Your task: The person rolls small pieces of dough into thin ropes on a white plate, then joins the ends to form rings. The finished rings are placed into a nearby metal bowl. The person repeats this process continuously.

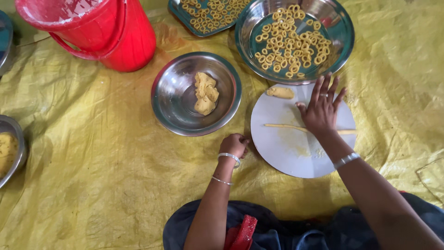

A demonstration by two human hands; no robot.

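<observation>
Dough rope: your right hand [321, 111] lies flat on a thin yellow dough rope [284, 126] right of centre in the frame; its ends poke out on either side of the palm.
Right-hand grip: fingers spread, palm down, pressing rather than clasping. Nothing is pinched.
Left-hand grip: your left hand [234, 144] is curled into a loose fist on the sheet just left of the board; I cannot tell if it holds anything.
Handling: the rope looks soft, light and easily torn, likely a bit oily. Lift it near an end with fingertips, gently, or it will likely stretch and snap.
Board: the round pale board [286, 155] under the rope shows yellow smears; a small dough lump [280, 92] sits at its upper edge.
Dough supply: the steel bowl [173, 99] at centre holds a dough chunk [206, 93].
Finished pieces: the big steel dish [344, 34] at upper right, touching the board's top edge, is full of dough rings [291, 39]; a tray [178, 14] beside it carries more.
In the way: the dish rim crowds your fingertips; a red bucket [125, 37] stands upper left, well apart.
Ground: the yellow sheet [92, 176] is wrinkled throughout.
</observation>
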